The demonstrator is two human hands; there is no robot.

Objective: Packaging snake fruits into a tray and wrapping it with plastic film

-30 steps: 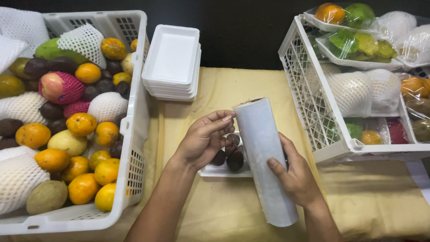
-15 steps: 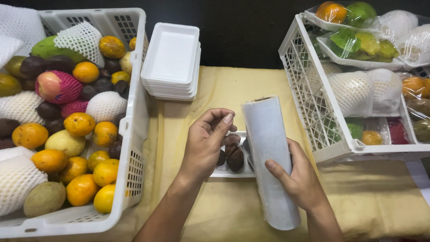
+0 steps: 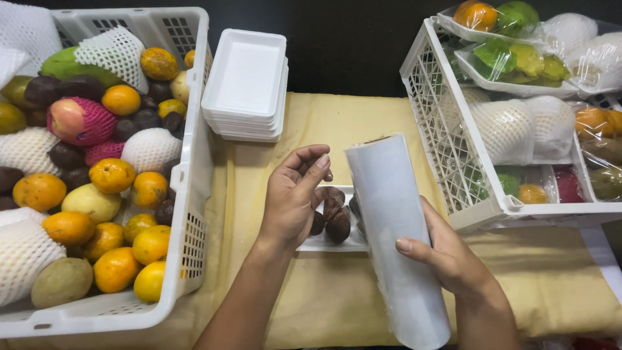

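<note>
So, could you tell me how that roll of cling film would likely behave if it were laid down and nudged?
The roll of cling film is a smooth cylinder, so it would probably roll. Its glossy surface looks slippery, though the right hand grips it.

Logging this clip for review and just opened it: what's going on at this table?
A person stands at a cloth-covered table. The right hand grips a roll of clear wrap, tilted over a small white tray holding dark round fruits. The left hand hovers by the roll's upper end, thumb and forefinger pinched together. A crate of mixed fruit sits left, a stack of empty trays behind, and a crate of wrapped trays right.
</note>
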